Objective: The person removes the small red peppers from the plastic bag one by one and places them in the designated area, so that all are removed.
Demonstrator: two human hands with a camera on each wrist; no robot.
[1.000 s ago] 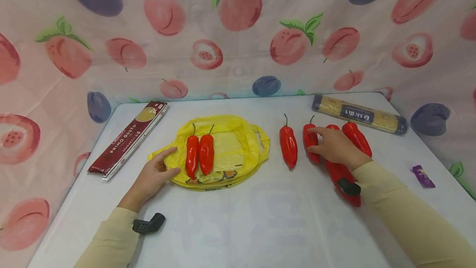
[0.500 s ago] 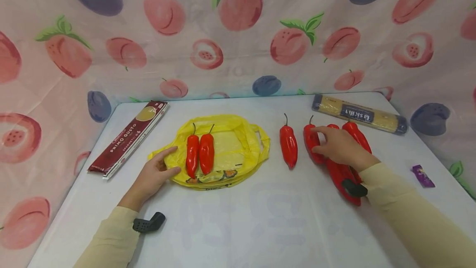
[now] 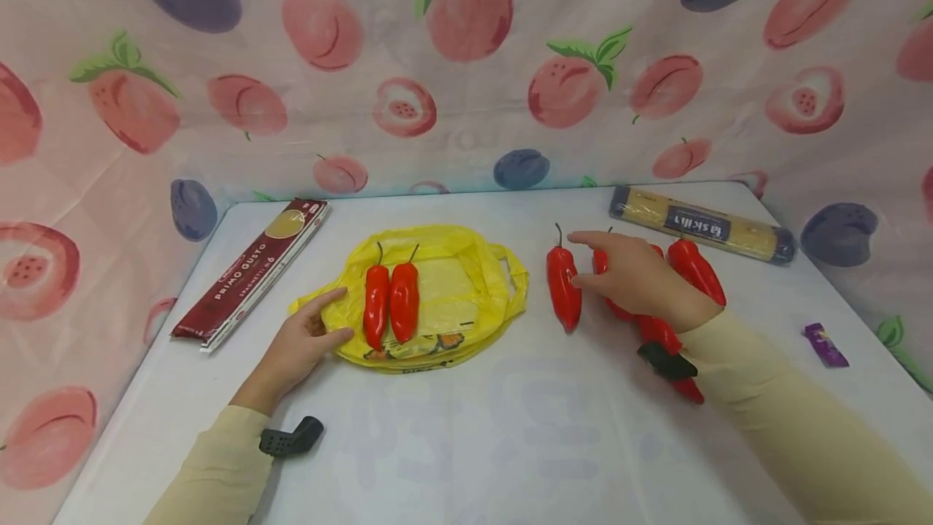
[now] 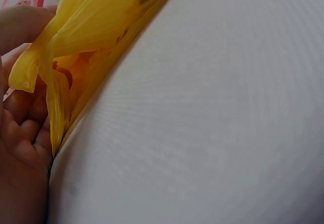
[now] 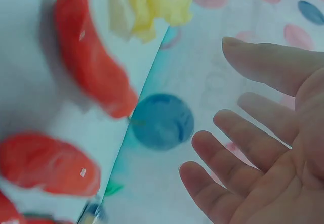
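My left hand (image 3: 299,351) rests at the left edge of a yellow plastic bag (image 3: 445,298), thumb and index finger apart. In the left wrist view, the bag (image 4: 96,21) folds against its curled lower fingers. Two red peppers (image 3: 404,302) lie side by side on the bag. My right hand (image 3: 634,278) reaches toward a lone red pepper (image 3: 563,290) right of the bag. Its fingers and thumb are spread with nothing between them in the right wrist view. Below this hand lie several more red peppers (image 3: 696,272), partly hidden by hand and wrist.
At the back left lies a maroon spaghetti packet (image 3: 251,274). A clear pasta packet with a dark label (image 3: 703,224) is at the back right, and a small purple packet (image 3: 826,345) near the right edge. A fruit-patterned cloth (image 3: 466,104) stands behind the white table (image 3: 466,444).
My right hand has left the second pepper from the left in the right-hand group and moved left toward the lone pepper. My left hand and the bag have stayed put.
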